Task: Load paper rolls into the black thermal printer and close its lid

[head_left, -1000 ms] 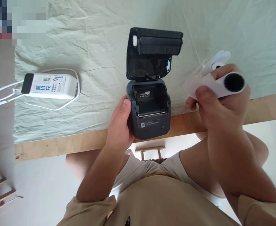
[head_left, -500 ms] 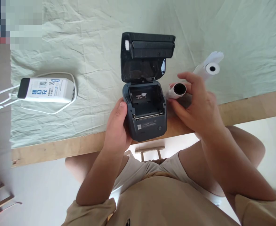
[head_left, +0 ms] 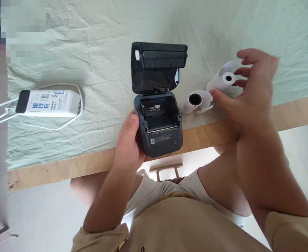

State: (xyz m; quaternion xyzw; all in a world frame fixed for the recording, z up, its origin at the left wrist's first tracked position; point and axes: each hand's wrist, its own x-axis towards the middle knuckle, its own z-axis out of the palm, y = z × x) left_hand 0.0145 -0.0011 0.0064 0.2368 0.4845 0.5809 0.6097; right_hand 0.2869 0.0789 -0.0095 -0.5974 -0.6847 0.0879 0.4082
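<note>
We see two hands well apart above a cloth-covered surface (head_left: 104,49). The left hand (head_left: 127,136) is clamped on the side of a dark printer (head_left: 164,148), its thumb lying along the casing. The printer sits across the near edge of the surface, which is a bare strip of wood (head_left: 64,161), and its front reaches out over that edge. Its lid (head_left: 155,78) stands raised towards the far edge, so we look straight into the bay, where a small printed label (head_left: 154,109) shows.

Just beside the printer, along the near edge towards the right, we find a white paper roll (head_left: 187,109) with a wide dark core and a loose, ragged flap (it curls round on the right). A second roll (head_left: 221,84), with a narrower core, lies a little farther from that edge and farther right. The right hand (head_left: 259,87) is spread beside this second roll, thumb and fingers parted; we cannot tell whether the fingertips touch it.

Near the left edge of the surface we see a white block (head_left: 49,103) with a dark end and blue lettering, a white cable (head_left: 64,125) looped around it. Below the near edge, part of a wooden stool (head_left: 167,168) shows.
</note>
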